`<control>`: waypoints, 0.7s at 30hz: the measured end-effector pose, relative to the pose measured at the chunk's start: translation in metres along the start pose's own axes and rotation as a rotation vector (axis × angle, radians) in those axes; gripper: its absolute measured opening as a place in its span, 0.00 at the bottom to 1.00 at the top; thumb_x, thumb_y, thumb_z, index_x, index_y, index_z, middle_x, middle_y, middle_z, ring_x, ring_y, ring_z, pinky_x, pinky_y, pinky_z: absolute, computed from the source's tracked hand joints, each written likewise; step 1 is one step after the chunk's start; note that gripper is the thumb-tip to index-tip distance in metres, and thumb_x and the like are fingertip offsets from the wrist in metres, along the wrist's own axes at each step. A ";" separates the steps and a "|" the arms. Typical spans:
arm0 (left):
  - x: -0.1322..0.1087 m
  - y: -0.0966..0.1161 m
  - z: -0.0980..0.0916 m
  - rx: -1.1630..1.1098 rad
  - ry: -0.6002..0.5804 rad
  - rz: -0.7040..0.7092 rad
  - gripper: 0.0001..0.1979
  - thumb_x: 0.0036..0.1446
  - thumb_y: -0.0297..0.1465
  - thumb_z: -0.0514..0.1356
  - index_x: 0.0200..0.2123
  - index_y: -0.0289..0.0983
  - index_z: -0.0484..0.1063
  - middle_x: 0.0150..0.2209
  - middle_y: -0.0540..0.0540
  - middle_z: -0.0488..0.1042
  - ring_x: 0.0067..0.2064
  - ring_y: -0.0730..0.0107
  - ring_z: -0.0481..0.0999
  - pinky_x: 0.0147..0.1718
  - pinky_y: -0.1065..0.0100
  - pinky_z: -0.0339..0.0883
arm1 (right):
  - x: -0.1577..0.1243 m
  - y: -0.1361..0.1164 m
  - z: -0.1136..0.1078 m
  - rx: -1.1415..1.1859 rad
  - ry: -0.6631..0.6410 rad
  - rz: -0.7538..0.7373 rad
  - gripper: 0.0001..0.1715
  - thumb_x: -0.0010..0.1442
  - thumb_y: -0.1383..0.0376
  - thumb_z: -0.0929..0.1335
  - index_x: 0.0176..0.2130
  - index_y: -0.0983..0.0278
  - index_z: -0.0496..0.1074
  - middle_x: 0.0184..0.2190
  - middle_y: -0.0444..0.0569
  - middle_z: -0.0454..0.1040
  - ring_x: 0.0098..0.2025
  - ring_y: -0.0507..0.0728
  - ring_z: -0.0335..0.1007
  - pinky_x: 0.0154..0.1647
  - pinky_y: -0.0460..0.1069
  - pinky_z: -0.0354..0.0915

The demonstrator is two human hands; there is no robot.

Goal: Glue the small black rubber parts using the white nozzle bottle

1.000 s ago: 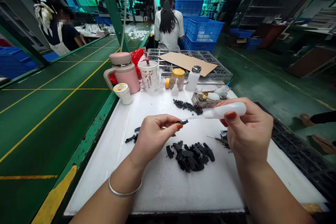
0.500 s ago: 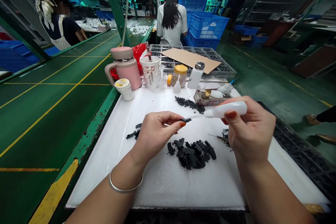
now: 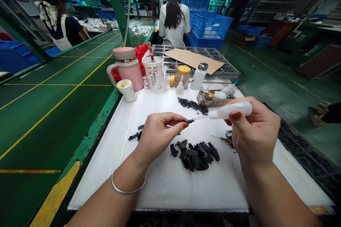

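Note:
My left hand (image 3: pixel 160 133) pinches a small black plastic part (image 3: pixel 189 121) between thumb and fingers, above the white work board (image 3: pixel 160 188). A white squeeze bottle (image 3: pixel 233 110) with a thin nozzle is gripped by my right hand (image 3: pixel 254 131). It is held nearly level, its nozzle tip at or very close to the black part; I cannot tell if they touch. Below my hands lies a heap of curved black parts (image 3: pixel 197 156). A few more black pieces (image 3: pixel 135 135) lie beside my left hand, partly hidden by it. Tiny black rings (image 3: pixel 193 104) are scattered farther back.
Along the back stand a pink mug (image 3: pixel 130 71), a patterned cup (image 3: pixel 152 72), a yellow-lidded jar (image 3: pixel 183 76) and a pump-top bottle (image 3: pixel 199 76). A small box (image 3: pixel 215 98) holds bottles. A green conveyor (image 3: pixel 66 113) runs left. Co-workers sit ahead and at the left.
Both hands stay almost still, with the nozzle still at the black part. The co-worker at the left has shifted slightly, and so have the feet at the far right.

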State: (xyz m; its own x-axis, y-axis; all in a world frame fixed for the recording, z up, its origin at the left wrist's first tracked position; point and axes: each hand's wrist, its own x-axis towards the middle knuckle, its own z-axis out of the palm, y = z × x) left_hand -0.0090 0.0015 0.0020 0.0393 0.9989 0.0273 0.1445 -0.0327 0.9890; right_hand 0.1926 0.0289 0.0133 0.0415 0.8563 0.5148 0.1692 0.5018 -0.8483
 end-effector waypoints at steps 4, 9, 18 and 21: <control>0.000 0.000 -0.001 -0.061 -0.009 -0.027 0.10 0.50 0.33 0.66 0.35 0.34 0.80 0.30 0.44 0.80 0.30 0.69 0.75 0.28 0.71 0.70 | 0.003 0.002 0.000 0.173 0.068 0.035 0.12 0.56 0.54 0.72 0.33 0.60 0.74 0.26 0.47 0.68 0.25 0.52 0.58 0.22 0.49 0.55; 0.002 -0.001 -0.003 -0.246 -0.050 -0.089 0.09 0.51 0.33 0.66 0.35 0.34 0.79 0.33 0.43 0.80 0.37 0.66 0.78 0.30 0.72 0.71 | 0.010 0.006 0.001 0.417 0.092 0.256 0.11 0.55 0.59 0.72 0.38 0.58 0.70 0.31 0.46 0.70 0.29 0.53 0.66 0.21 0.46 0.58; 0.004 -0.010 0.001 -0.575 -0.010 -0.136 0.07 0.46 0.32 0.69 0.32 0.39 0.80 0.42 0.46 0.78 0.41 0.70 0.76 0.37 0.72 0.71 | -0.010 0.008 0.032 0.356 -0.426 0.430 0.19 0.46 0.65 0.76 0.39 0.62 0.71 0.29 0.41 0.67 0.28 0.49 0.63 0.28 0.44 0.62; 0.003 -0.013 0.005 -0.658 -0.050 -0.186 0.08 0.46 0.32 0.70 0.31 0.37 0.79 0.37 0.45 0.80 0.39 0.70 0.77 0.39 0.70 0.70 | -0.018 0.004 0.039 0.272 -0.375 0.330 0.15 0.50 0.63 0.75 0.39 0.62 0.73 0.28 0.42 0.70 0.28 0.50 0.65 0.29 0.45 0.64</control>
State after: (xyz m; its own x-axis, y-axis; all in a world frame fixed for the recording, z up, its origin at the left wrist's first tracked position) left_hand -0.0061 0.0050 -0.0117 0.1194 0.9825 -0.1428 -0.4770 0.1829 0.8596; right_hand 0.1537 0.0206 -0.0041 -0.3117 0.9330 0.1800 -0.0551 0.1713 -0.9837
